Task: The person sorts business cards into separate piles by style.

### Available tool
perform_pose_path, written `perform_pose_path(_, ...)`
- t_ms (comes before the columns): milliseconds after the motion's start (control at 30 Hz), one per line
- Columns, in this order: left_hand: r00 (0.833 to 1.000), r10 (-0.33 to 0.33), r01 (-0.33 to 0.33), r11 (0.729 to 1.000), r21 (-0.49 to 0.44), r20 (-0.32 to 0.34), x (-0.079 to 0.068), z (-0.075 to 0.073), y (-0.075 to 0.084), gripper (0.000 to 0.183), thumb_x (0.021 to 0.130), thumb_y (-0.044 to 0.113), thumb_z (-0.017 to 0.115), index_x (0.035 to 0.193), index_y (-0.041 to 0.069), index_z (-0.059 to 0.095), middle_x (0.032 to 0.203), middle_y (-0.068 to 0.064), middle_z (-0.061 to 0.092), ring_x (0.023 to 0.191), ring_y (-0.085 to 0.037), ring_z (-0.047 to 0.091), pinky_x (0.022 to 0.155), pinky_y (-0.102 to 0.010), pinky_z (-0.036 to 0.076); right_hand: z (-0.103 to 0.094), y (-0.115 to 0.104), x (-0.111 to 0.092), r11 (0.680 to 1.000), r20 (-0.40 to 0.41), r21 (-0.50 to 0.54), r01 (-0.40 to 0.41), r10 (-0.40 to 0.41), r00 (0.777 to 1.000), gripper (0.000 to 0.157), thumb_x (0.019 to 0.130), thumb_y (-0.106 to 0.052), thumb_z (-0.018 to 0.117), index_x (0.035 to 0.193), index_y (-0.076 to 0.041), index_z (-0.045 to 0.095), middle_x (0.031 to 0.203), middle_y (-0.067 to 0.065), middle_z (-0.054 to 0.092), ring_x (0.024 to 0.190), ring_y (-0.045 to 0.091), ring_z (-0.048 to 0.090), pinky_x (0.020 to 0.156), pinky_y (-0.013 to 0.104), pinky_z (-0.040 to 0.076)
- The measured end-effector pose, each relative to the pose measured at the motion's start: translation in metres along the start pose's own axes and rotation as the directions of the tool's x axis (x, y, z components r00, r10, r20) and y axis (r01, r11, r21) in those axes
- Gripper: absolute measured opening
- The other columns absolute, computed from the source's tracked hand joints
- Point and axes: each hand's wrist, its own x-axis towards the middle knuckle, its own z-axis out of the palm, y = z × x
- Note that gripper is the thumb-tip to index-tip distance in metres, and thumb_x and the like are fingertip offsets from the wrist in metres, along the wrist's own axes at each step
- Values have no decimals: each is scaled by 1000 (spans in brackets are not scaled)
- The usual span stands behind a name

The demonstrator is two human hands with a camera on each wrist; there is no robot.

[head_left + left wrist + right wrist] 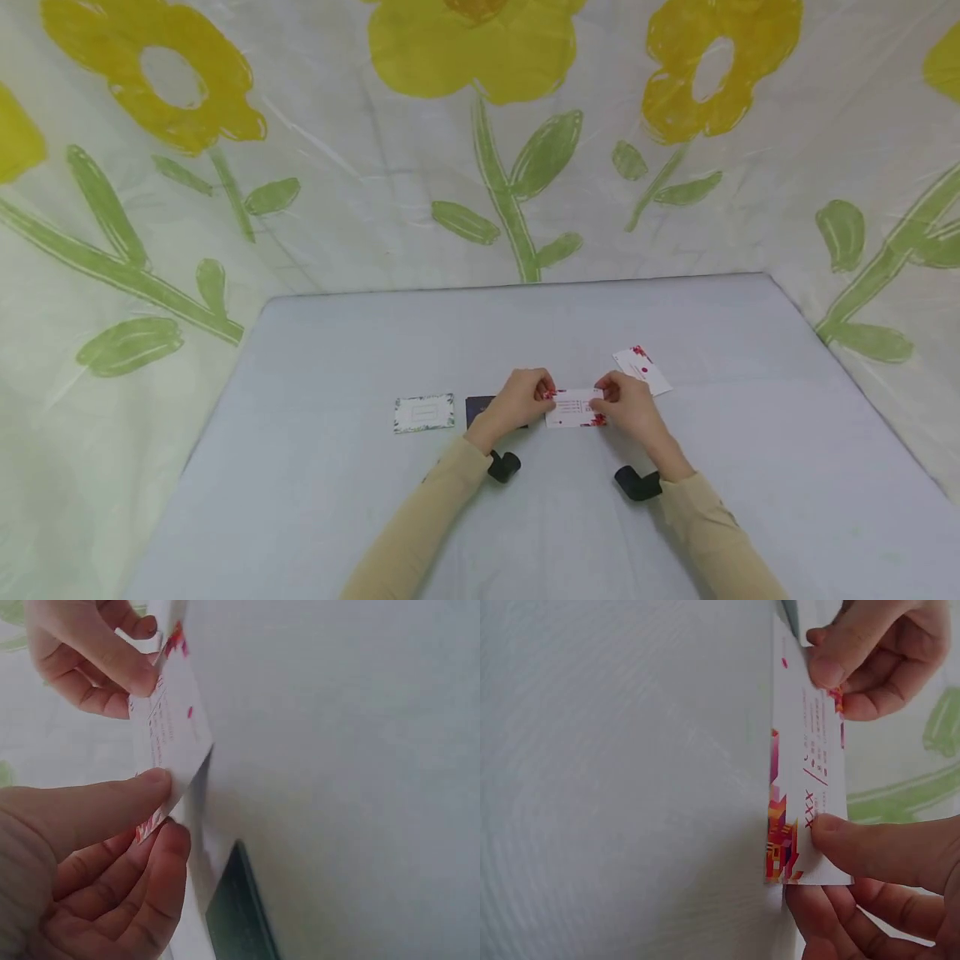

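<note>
Both hands hold one white business card [573, 417] with red and orange corner patterns and small printed text. My left hand [517, 402] pinches its left end between thumb and fingers; my right hand [628, 408] pinches the right end the same way. In the right wrist view the printed face of the card [810, 750] shows, with "XXX" near the right thumb. Seen from the left wrist, the card [176, 727] is tilted, its near edge close over the table. A dark blue card [480, 407] lies just left, partly covered by my left hand.
On the table [337, 350], a white card with a leafy green border [423, 413] lies farther left. Another white card with red patterns [643, 368] lies behind my right hand. Black wrist devices [636, 483] sit at both cuffs. A flower-printed curtain [315, 225] hangs behind.
</note>
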Motion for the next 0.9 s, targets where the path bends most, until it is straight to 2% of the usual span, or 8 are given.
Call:
perform_pose_path(333,999,13,-8,982,191,-29,-2,5,0,14,82,10,69,93,4,62,83,-2,52,76,-12,46,68,-21,41,5,0,2,993,-2,-114,28,-28,1000,19,80,-4,70,91,4,56,79,10,53,71,20,48,57,27,41)
perform_pose_path(600,999,26,-18,969,245,-32,1,4,2,14,82,11,70,92,5,63,86,-2,53,78,-12,48,72,-22,43,2,0,3,989,-18,-146,29,-32,999,21,79,-4,71,91,4,56,81,10,52,74,21,47,62,30,42)
perform_pose_path(767,999,37,-35,965,261,-1,5,2,3,11,81,10,69,90,7,63,84,0,51,77,-11,46,70,-21,41,1,-1,3,986,-20,-161,40,-43,999,21,79,-5,71,91,4,57,80,9,52,75,22,47,64,31,41)
perform_pose_path(900,999,35,-40,962,270,23,10,-2,6,11,85,11,65,94,6,63,87,-1,54,79,-12,48,72,-22,42,0,-2,0,987,-35,-156,39,-45,998,19,81,-5,68,94,5,58,84,11,54,76,22,49,67,34,44)
